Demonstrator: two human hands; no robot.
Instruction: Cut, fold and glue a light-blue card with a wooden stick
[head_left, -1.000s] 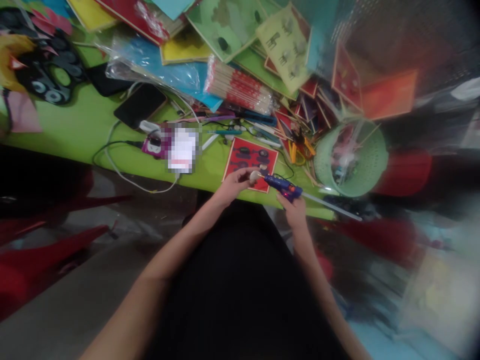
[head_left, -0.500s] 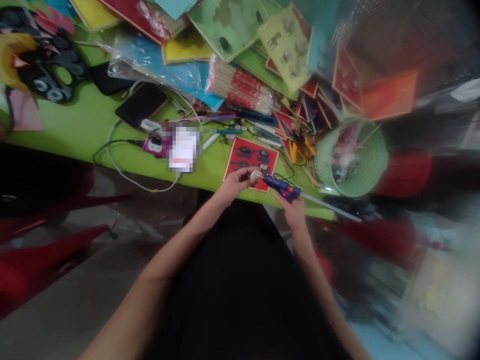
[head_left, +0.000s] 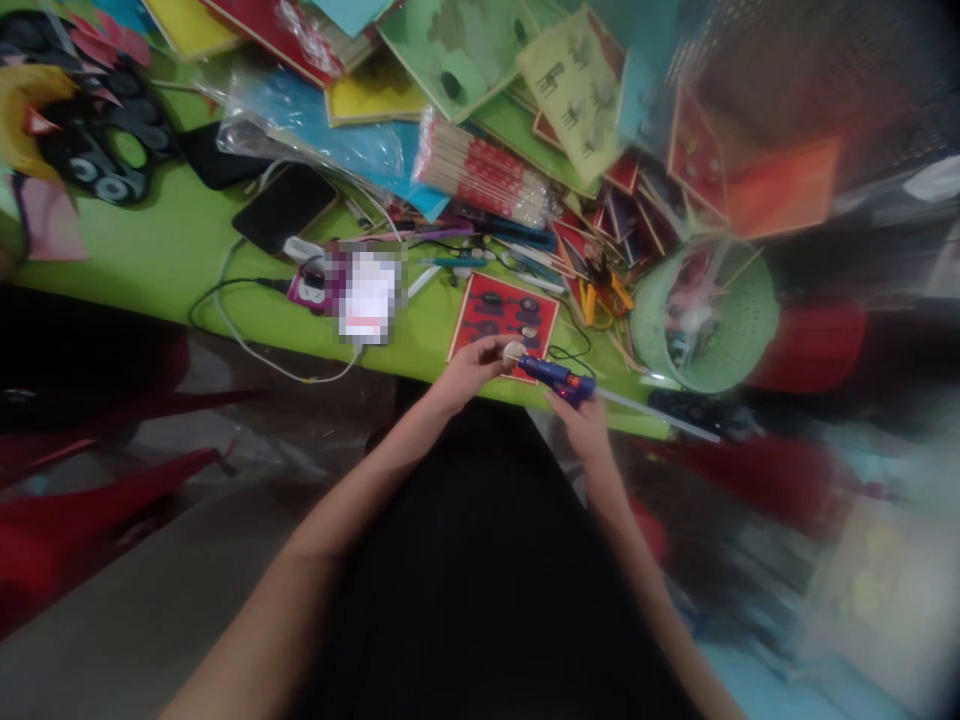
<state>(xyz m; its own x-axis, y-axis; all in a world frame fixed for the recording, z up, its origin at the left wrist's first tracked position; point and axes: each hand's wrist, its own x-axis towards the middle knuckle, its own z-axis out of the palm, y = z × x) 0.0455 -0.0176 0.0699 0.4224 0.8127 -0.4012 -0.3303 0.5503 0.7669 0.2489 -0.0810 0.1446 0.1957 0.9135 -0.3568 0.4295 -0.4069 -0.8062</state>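
Observation:
Between the fingertips of my left hand (head_left: pixel 474 366) is a small pale round disc (head_left: pixel 514 351). My right hand (head_left: pixel 582 412) is wrapped round the handle of a blue glue gun (head_left: pixel 553 374), whose tip meets the disc's face. A long whitish glue stick (head_left: pixel 660 415) sticks out of the gun's back end. Just beyond both hands lies a red square board (head_left: pixel 504 302) with dark figures and small round pieces on it; the hands and gun partly cover its near edge.
On the green table (head_left: pixel 150 275) are a black phone (head_left: pixel 285 208), a purple power adapter (head_left: pixel 307 290) with cables, wrapped wooden sticks (head_left: pixel 480 170) and orange-handled pliers (head_left: pixel 600 295). A light-green basket (head_left: pixel 750 345) stands at the right. Coloured boards (head_left: pixel 574 100) pile up at the back.
The glue gun has shifted slightly left, and its tip now overlaps the disc's face more. My left hand holds the disc in nearly the same place.

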